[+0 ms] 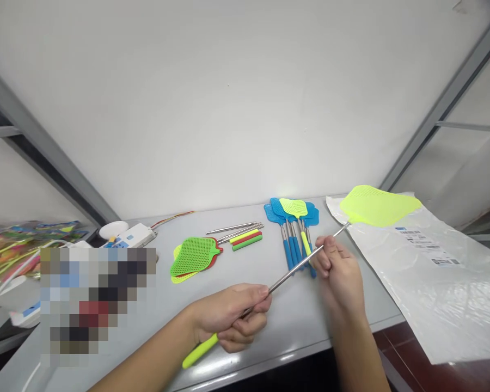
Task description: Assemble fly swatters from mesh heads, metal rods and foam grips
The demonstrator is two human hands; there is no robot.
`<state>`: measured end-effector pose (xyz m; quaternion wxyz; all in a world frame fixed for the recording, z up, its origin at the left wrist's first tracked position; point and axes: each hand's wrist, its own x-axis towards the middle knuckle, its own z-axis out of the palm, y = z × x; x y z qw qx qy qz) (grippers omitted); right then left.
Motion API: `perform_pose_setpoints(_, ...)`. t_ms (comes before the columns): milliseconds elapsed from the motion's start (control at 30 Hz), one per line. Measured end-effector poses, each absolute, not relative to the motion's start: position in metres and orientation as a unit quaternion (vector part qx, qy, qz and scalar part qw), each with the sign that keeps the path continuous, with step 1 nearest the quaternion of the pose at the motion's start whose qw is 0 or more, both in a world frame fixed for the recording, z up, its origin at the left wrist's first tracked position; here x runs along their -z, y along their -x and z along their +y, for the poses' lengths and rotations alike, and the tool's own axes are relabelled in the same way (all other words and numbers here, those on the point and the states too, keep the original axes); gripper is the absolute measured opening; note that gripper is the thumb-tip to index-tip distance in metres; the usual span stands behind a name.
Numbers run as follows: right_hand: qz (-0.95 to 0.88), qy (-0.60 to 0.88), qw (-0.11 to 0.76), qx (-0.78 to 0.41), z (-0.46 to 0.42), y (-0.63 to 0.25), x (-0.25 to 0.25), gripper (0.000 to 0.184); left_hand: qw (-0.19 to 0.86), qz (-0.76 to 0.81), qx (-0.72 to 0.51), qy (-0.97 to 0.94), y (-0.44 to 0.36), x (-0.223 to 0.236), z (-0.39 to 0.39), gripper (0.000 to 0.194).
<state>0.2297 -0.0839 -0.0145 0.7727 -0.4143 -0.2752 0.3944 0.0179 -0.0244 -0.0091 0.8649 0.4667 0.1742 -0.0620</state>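
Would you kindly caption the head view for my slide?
Left hand and right hand grip the metal rod of a yellow swatter over a grey table.

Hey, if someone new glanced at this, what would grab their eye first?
Probably the yellow swatter, held slantwise in both hands, the left hand near its handle and the right hand nearer its head. Next, the blue swatters bunched on the table beyond the hands, and the big white bag at the right.
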Motion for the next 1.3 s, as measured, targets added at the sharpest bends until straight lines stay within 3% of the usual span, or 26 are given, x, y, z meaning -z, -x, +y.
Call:
perform_pose_setpoints(100, -0.231, 0.404, 0.808, -0.362, -0.083, -0.248, 0.012, 0.022, 0.752, 0.237, 0.049, -0.613, -0.018, 0.000, -0.025, 0.042)
perform_pose_setpoints(233, -0.182, 0.396, 0.835, -0.335, -0.086, -0.267, 0.012, 0.021, 0.364, 0.327, -0.047, -0.871, -0.023, -0.009, -0.031, 0.039)
perform_pose_setpoints(333, -0.208, 0.399, 0.831, -0.328, -0.088, -0.261, 0.014, 0.021, 0.207, 0.339, -0.037, -0.917, -0.026, -0.015, -0.035, 0.036)
perform_pose_setpoints(567, -0.394, 0.480, 0.664, -0.416, -0.103, -0.209, 0.020, 0.032, 0.130, 0.355, -0.043, -0.925, -0.025, -0.027, -0.048, 0.039)
perform_pose_setpoints(900, -0.256, 0.433, 0.803, -0.319, -0.130, -0.263, 0.011, 0.028, 0.155, 0.401, -0.013, -0.903, 0.029, -0.028, -0.089, 0.039)
perform_pose_setpoints(1167, -0.185, 0.381, 0.858, -0.289, -0.158, -0.289, 0.007, 0.019, 0.040, 0.453, -0.036, -0.890, 0.062, -0.037, -0.120, 0.033)
perform_pose_setpoints(1300, -0.185, 0.388, 0.844, -0.321, -0.165, -0.265, 0.015, 0.021, -0.014, 0.443, -0.066, -0.894, 0.062, -0.022, -0.128, 0.032)
